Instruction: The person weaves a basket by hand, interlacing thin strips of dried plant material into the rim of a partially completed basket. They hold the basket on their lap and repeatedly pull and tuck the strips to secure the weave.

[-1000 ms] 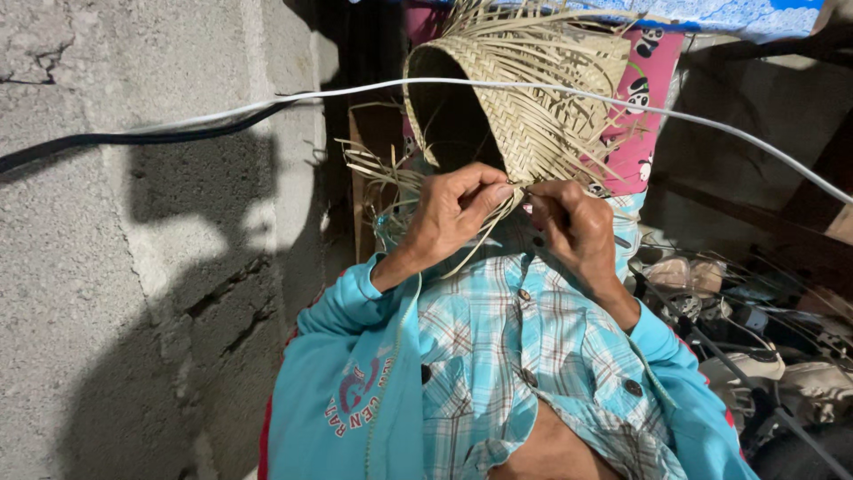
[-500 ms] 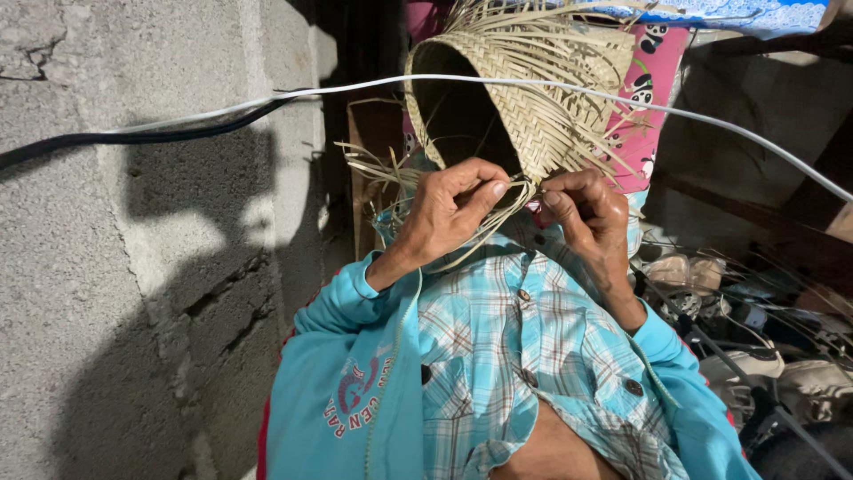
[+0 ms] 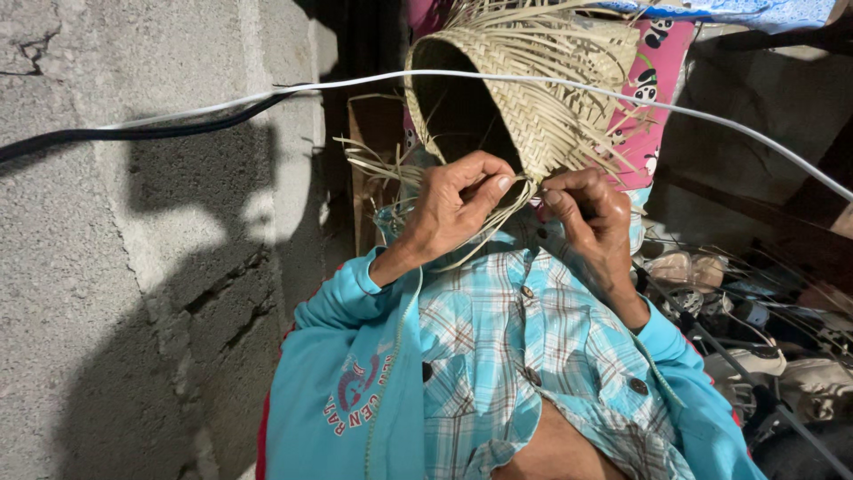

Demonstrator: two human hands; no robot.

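head view, looking down the chest.

left hand [image 3: 458, 206]: fingers curled in, thumb and forefinger pinched on thin pale straw strips [image 3: 480, 233] at the lower rim of the woven basket [image 3: 542, 98]. right hand [image 3: 591, 213]: fingers bent, fingertips pressed together on the same bunch of strips, just beside the left thumb. the two hands nearly touch at the rim.

basket: half-woven, pale straw, held up in front of the chest, dark opening turned toward the camera, loose unwoven ends sticking out along the top and left side [image 3: 378, 164].

around: white cable [image 3: 711, 120] runs across in front of the basket; black cable [image 3: 133, 133] joins it along the grey block wall [image 3: 133, 267] at left. pink printed cloth [image 3: 657, 98] behind the basket. teal jacket [image 3: 355, 382] over a blue checked shirt [image 3: 524, 356]. shoes and wire clutter [image 3: 764, 329] at lower right, details too dim to tell.
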